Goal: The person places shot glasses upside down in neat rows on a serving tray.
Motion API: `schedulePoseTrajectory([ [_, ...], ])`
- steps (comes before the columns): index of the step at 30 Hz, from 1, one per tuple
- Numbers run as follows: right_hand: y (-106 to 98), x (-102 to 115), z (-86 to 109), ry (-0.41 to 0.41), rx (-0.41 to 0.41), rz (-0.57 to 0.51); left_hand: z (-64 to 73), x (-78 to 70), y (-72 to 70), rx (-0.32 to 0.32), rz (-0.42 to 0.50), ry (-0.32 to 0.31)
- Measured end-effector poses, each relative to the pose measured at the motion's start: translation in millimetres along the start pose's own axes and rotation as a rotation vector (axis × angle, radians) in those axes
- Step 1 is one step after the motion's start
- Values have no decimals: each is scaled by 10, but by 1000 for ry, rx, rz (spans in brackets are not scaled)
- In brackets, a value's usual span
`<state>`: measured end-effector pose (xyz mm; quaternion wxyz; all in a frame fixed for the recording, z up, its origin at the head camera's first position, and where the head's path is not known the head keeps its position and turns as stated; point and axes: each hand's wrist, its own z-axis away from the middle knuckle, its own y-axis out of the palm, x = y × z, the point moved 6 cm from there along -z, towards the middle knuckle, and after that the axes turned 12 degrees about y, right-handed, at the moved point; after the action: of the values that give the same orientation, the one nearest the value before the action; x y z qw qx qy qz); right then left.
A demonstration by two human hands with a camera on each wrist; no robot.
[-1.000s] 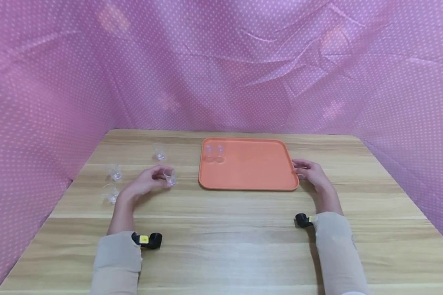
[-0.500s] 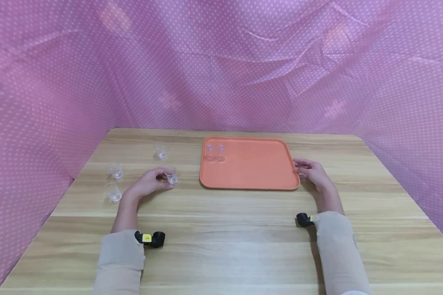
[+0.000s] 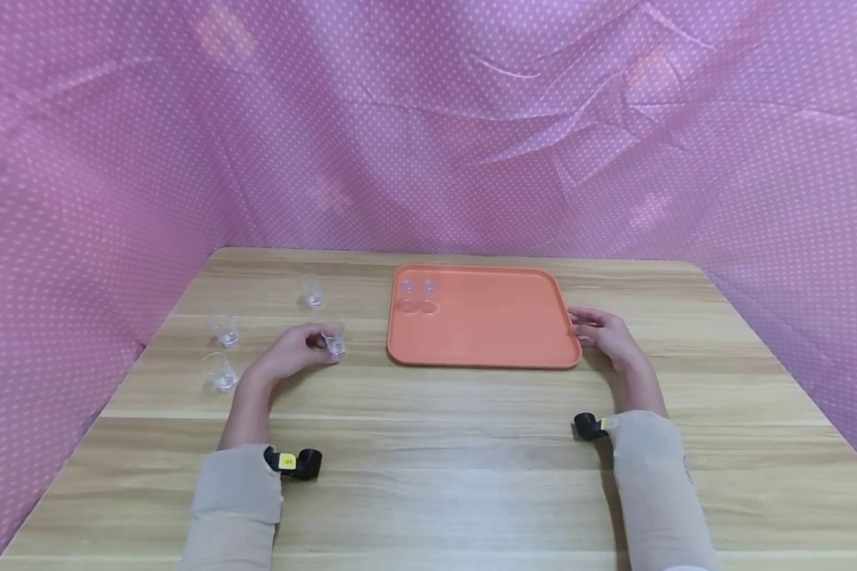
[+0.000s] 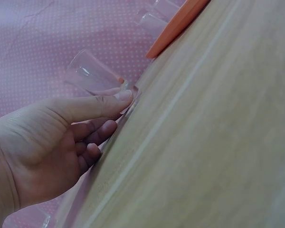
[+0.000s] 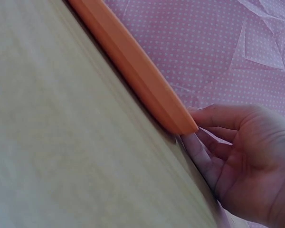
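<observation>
A small clear shot glass [image 3: 336,344] stands on the table left of the tray. My left hand [image 3: 296,350] pinches it low down between thumb and fingers; the left wrist view shows the thumb [image 4: 124,95] at its base. Over on the right, my right hand [image 3: 605,335] holds the right rim of the orange tray [image 3: 486,358]. In the right wrist view, the right hand's fingers [image 5: 211,116] lie against the end of that rim, some above and some below. Two more clear glasses [image 3: 408,295] [image 3: 428,295] stand inside the tray's far left corner.
Three other clear glasses are on the left of the table: one at the back [image 3: 313,293], one further left [image 3: 225,331], and one [image 3: 221,374] close to the left wrist. A pink dotted cloth [image 3: 428,159] hangs around the wooden table [image 3: 436,460].
The left hand has shifted slightly to the right with the pinched glass. The right hand stays on the tray's rim, and the other glasses keep their places.
</observation>
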<state>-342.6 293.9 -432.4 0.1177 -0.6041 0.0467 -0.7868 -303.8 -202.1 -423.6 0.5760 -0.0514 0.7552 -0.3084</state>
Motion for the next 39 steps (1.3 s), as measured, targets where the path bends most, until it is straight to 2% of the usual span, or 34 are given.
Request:
schedulePoseTrajectory([
  [10,16,-10,-6,1,5,10,-24,-150,69,34,24,0],
  [18,28,15,-9,17,-2,28,-127,-369,101,-2,64,-8],
  [21,31,30,-4,10,2,37,-198,-467,116,-11,40,-10],
  [28,36,15,-7,-3,-3,34,-401,-610,177,-7,-25,37],
  [33,21,6,2,3,-11,25,-552,-691,252,13,-75,18],
  [36,13,17,18,-2,-6,18,-650,-748,288,22,-73,19],
  [39,7,21,28,-6,-2,12,-753,-812,323,30,-70,56],
])
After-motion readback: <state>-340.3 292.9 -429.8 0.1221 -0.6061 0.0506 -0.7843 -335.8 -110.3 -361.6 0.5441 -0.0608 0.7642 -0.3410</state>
